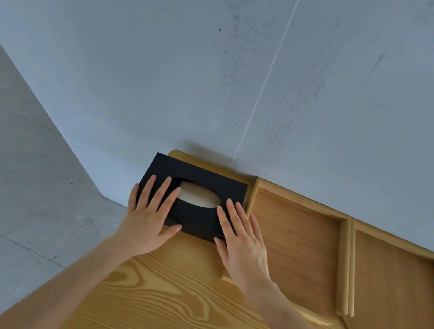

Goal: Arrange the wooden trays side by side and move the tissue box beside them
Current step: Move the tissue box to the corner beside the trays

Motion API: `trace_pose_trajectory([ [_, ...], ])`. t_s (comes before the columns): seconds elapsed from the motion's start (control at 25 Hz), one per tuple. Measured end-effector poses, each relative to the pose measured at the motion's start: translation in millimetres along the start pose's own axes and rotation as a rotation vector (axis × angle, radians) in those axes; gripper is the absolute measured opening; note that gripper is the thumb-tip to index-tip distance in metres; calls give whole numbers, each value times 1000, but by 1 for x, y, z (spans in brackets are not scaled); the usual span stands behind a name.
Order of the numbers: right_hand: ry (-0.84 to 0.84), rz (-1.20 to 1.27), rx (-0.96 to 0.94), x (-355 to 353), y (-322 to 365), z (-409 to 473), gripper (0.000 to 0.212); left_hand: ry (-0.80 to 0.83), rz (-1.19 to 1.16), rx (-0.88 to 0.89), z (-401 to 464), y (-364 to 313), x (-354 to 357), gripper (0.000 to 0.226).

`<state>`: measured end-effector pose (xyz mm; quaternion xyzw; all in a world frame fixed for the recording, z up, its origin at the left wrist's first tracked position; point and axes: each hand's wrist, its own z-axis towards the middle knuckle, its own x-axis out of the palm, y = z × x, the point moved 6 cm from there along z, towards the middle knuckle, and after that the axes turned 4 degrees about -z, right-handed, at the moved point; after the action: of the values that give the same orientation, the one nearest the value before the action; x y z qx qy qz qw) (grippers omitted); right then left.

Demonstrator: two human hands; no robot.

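Your left hand and right hand are lying flat, fingers spread, on the black tissue box, grip released. It is sitting on the worktop just beside two touching wooden trays.

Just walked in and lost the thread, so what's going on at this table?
A person has both hands flat on a black tissue box with an oval opening: left hand on its left part, right hand on its right. It sits at the corner of the light wooden table, beside two shallow wooden trays already side by side against the wall.
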<state>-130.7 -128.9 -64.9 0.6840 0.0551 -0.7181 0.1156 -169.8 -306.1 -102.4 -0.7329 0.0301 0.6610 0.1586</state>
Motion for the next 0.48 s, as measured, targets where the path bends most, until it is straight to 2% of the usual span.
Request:
trace_pose_trajectory([
  [0.48,66,60,-12,7,-29,53,60,-9,34,58,69,3,-5,73],
])
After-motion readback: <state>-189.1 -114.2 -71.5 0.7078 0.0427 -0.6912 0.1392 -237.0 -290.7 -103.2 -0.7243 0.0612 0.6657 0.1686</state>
